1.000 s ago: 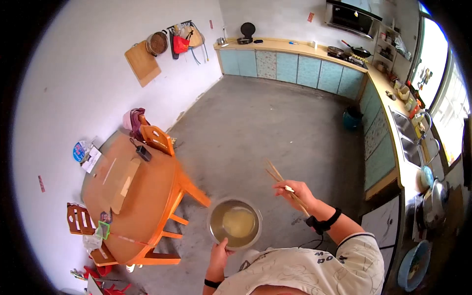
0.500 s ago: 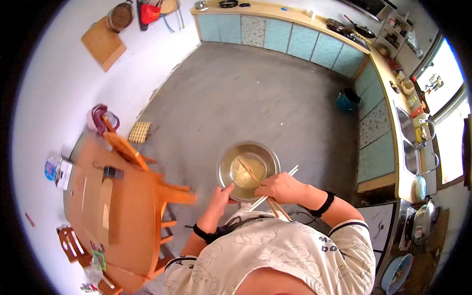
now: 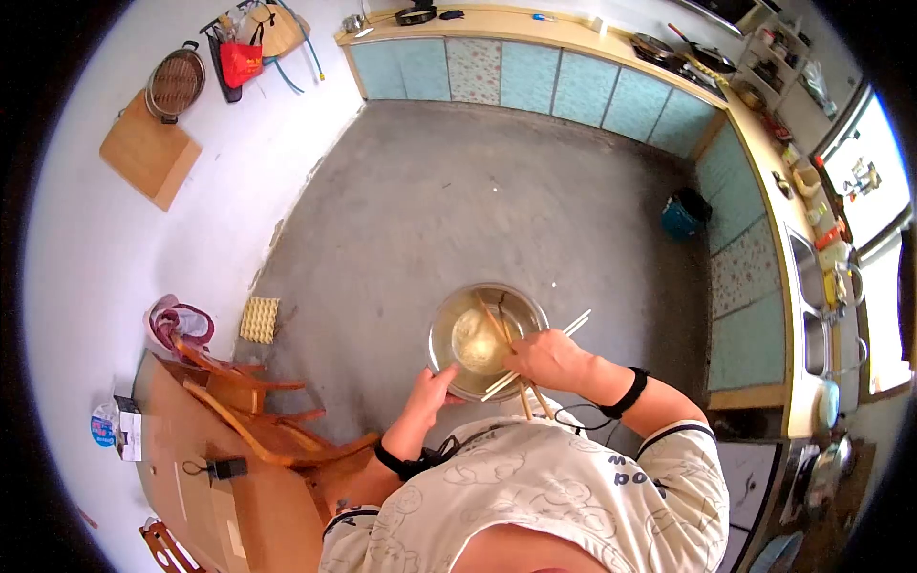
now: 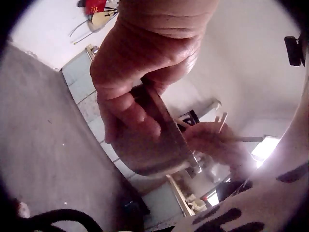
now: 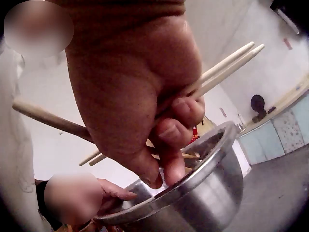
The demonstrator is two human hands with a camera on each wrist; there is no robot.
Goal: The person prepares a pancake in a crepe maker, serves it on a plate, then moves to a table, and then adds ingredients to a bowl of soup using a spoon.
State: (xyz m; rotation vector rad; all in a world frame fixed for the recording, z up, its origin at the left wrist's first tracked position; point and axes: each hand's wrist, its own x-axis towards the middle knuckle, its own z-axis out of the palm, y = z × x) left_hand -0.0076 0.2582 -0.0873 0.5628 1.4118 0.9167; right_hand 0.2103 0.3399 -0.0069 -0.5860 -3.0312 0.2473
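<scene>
A steel bowl (image 3: 447, 325) holds a pale yellowish mass (image 3: 478, 342). My left hand (image 3: 426, 393) grips its near-left rim, thumb on top; in the left wrist view the fingers of the left hand (image 4: 140, 82) curl under the bowl's side (image 4: 145, 154). At the near-right rim my right hand (image 3: 552, 360) holds brown chopsticks (image 3: 492, 320) whose tips reach into the bowl, and a lighter pair (image 3: 577, 326) lies crosswise in the same hand. The right wrist view shows the right hand (image 5: 135, 92) curled round the light chopsticks (image 5: 227, 70), just above the bowl's rim (image 5: 193, 176).
A wooden table (image 3: 277, 506) and chair (image 3: 248, 411) stand at the left, with a yellow woven mat (image 3: 259, 320) on the floor (image 3: 382, 210). Cabinets (image 3: 530, 81) line the back and right, with a sink (image 3: 815, 339) and a blue bin (image 3: 683, 214).
The right hand has come from the right to the bowl, and the brown chopsticks now reach into it. The bowl sits farther forward in the head view, which has shifted. The left hand keeps its grip.
</scene>
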